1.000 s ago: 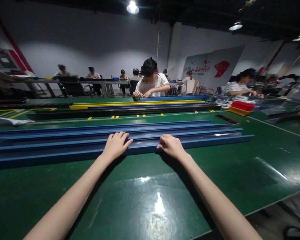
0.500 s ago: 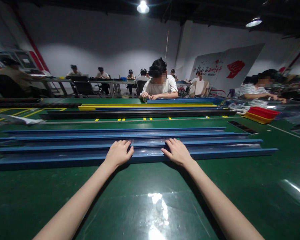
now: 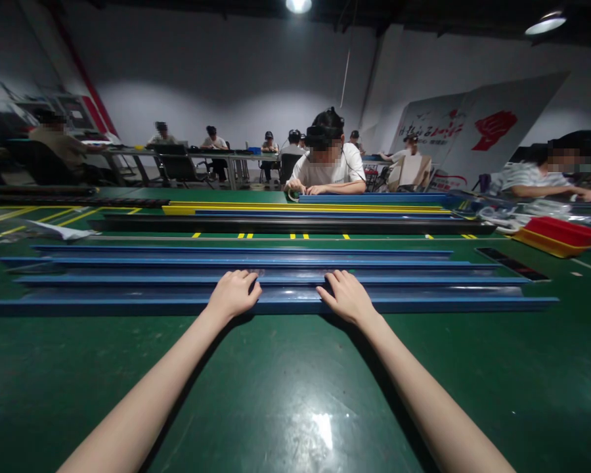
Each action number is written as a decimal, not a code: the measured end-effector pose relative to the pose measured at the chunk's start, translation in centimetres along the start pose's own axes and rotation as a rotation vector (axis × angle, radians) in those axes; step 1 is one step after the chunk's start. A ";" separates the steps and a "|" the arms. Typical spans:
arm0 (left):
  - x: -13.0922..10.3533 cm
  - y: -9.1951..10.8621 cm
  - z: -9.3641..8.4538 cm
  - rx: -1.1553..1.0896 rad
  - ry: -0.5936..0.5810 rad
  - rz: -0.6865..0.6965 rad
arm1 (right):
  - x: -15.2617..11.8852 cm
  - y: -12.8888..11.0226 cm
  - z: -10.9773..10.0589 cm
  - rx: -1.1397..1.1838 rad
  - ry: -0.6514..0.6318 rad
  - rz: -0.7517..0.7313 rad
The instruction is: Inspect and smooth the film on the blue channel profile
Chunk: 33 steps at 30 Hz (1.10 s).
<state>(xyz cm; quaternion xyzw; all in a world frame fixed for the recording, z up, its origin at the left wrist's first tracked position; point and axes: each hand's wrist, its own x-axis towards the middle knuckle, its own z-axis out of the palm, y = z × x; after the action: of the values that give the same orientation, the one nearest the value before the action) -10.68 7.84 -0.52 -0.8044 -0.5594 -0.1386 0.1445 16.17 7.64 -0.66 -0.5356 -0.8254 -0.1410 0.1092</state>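
Several long blue channels [image 3: 404, 303] lie side by side across the green table. My left hand [image 3: 234, 293] is on the nearest channel, left of its middle, with fingers bent over the rear wall and the thumb on the near side. My right hand [image 3: 345, 297] holds the same channel right of the middle in a like way, its thumb pointing toward my left hand. Both palms face down, and a short stretch of channel shows between the thumbs. My fingertips are partly hidden behind the rear wall.
Beyond lie a long black strip [image 3: 295, 226] and yellow strips [image 3: 305, 206]. A phone-like dark slab [image 3: 512, 264] and a red tray [image 3: 564, 233] are at right. White sheet [image 3: 62, 231] lies at left. A person [image 3: 328, 167] works across the table; others sit farther back.
The view has turned slightly, so the background and red tray appear farther right. The blue channels now look more level. Both hands keep their hold on the nearest channel.
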 end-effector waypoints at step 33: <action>2.1 -0.6 0.6 0.030 -0.075 -0.088 | 2.5 1.1 1.2 0.058 0.030 -0.076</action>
<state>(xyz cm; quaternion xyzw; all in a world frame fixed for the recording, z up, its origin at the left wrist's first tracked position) -10.51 10.12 -0.20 -0.7814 -0.6012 -0.1062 0.1295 16.08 10.64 -0.85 -0.4985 -0.8471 -0.1289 0.1316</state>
